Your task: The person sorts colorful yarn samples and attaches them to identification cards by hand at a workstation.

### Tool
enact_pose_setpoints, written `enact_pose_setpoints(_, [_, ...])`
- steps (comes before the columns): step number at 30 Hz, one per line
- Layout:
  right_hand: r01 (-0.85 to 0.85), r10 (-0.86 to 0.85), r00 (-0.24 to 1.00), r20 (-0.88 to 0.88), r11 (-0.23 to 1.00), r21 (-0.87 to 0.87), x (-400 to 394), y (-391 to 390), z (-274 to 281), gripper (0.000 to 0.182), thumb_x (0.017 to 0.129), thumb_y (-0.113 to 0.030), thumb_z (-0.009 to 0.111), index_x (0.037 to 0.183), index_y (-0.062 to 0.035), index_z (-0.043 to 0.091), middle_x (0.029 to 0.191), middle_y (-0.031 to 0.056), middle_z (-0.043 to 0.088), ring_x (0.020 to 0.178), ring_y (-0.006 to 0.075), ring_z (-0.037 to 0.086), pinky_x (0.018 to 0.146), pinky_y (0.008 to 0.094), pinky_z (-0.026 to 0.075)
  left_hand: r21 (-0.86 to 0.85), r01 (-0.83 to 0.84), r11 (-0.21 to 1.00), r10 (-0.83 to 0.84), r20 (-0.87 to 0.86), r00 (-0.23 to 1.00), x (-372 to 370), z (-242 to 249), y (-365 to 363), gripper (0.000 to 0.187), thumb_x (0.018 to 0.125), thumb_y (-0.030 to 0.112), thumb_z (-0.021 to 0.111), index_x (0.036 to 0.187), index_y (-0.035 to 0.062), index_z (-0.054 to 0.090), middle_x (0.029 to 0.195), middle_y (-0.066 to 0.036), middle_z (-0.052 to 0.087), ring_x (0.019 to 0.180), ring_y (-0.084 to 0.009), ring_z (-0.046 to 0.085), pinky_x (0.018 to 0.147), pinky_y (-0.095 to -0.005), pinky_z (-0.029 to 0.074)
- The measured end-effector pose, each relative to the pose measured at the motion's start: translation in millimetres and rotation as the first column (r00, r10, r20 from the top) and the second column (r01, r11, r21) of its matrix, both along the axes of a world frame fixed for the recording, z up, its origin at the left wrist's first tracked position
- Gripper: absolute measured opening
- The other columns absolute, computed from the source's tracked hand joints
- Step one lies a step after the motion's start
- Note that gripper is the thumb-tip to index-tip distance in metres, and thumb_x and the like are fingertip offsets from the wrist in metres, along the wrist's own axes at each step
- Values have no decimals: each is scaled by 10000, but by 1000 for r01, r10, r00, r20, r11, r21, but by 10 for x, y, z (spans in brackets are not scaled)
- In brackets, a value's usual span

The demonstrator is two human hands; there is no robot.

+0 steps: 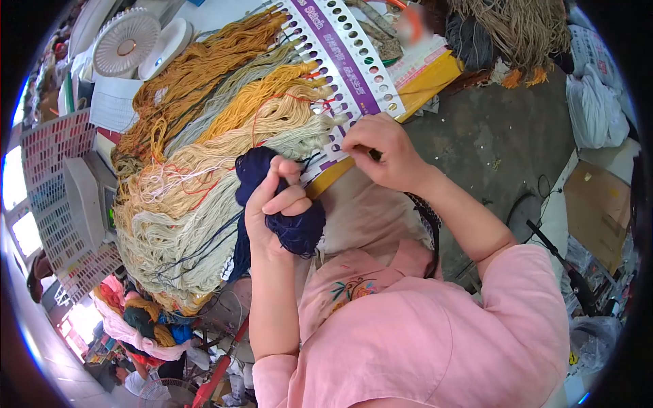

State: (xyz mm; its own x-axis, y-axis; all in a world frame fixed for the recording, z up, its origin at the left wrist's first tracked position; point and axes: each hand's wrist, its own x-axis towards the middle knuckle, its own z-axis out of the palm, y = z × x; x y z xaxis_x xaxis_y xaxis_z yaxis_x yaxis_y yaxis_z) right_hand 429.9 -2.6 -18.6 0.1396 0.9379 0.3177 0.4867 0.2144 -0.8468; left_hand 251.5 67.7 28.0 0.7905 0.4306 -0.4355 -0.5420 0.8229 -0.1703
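My left hand (280, 197) is closed around a dark navy skein of embroidery thread (299, 228), which bulges out above and below my fingers. Loose navy strands trail down to the left over the pale skeins. My right hand (382, 151) is pinched beside the lower end of a long purple and white thread card (337, 61) with rows of holes. Whatever its fingertips hold is hidden or too fine to make out. Through the holes along the card's left edge hang pale green-grey skeins (183, 241), cream skeins (258, 126), yellow skeins (252, 98) and ochre skeins (204, 64).
A small white fan (128, 44) stands at the upper left by a paper sheet (115, 102). Yellow-wrapped material (428, 78) lies under the card. Brown-grey yarn (513, 30) hangs at the upper right, near a white plastic bag (595, 112). Coloured skeins (139, 319) pile up at the lower left.
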Motion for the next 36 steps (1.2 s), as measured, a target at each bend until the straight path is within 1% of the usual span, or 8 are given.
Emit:
enact_pose_setpoints(2, [-20, -8, 951, -308, 996, -89, 11, -39, 6, 81, 679, 33, 515, 718, -36, 502, 720, 29, 513, 653, 136, 470, 598, 232, 364, 97, 210, 973, -204, -67, 977, 90, -40, 80, 161, 783, 57, 417, 931, 25, 472, 649, -14, 484, 405, -22, 347, 399, -175, 274])
enact_pose_setpoints(5, [-67, -34, 801, -597, 987, -145, 58, -31, 0, 67, 718, 28, 502, 743, -33, 497, 732, 6, 500, 662, 90, 455, 594, 192, 362, 218, 551, 805, -263, -702, 662, 377, -41, 16, 308, 741, 39, 452, 1044, -17, 446, 594, 14, 447, 418, -31, 330, 393, -153, 267])
enact_pose_setpoints(12, [-7, -40, 907, -420, 994, -108, -23, 7, 3, 55, 712, 10, 508, 761, -14, 504, 705, 26, 503, 649, 88, 471, 576, 204, 385, 257, 452, 854, -53, -821, 568, -22, 70, -156, 126, 780, 132, 467, 826, 17, 488, 518, 24, 413, 370, -43, 306, 369, -166, 252])
enact_pose_setpoints(15, [-1, -39, 913, -405, 995, -97, -20, 9, -15, 59, 710, 12, 505, 766, -8, 505, 707, 28, 507, 656, 95, 479, 590, 209, 389, 99, 498, 862, -170, -868, 467, 40, -26, -519, 194, 766, 134, 498, 899, -7, 499, 559, 12, 437, 404, -50, 329, 390, -167, 276])
enact_pose_setpoints(20, [-39, -3, 931, -366, 994, -105, 2, -17, -36, 77, 727, 5, 501, 803, -9, 505, 751, 19, 505, 694, 86, 479, 621, 199, 385, -94, 330, 939, -315, -620, 719, 172, -507, -841, 277, 783, 151, 492, 1039, 53, 452, 564, 35, 433, 433, -33, 340, 439, -163, 288])
enact_pose_setpoints(30, [42, -64, 933, -354, 997, -70, -50, 7, -40, 55, 692, -16, 516, 746, -6, 520, 654, 50, 523, 604, 126, 496, 563, 235, 399, -22, 245, 969, -213, -579, 787, 148, -531, -802, 95, 774, 158, 526, 818, 99, 467, 595, 32, 416, 446, -47, 334, 449, -191, 294])
enact_pose_setpoints(33, [41, -66, 931, -359, 996, -78, -57, 12, -44, 56, 693, -18, 518, 748, -7, 521, 651, 48, 522, 598, 123, 494, 554, 235, 397, 267, 221, 938, 47, -729, 683, 10, -270, -838, 69, 777, 122, 509, 807, 82, 462, 657, 12, 426, 465, -56, 331, 455, -195, 286])
enact_pose_setpoints(36, [40, -72, 936, -345, 994, -98, -71, 10, -40, 56, 694, -18, 519, 749, -8, 520, 650, 48, 523, 592, 120, 488, 551, 231, 396, 543, 120, 831, 286, -603, 745, -3, 27, -653, 14, 786, 77, 466, 799, 73, 463, 840, -2, 464, 457, -47, 300, 441, -192, 260])
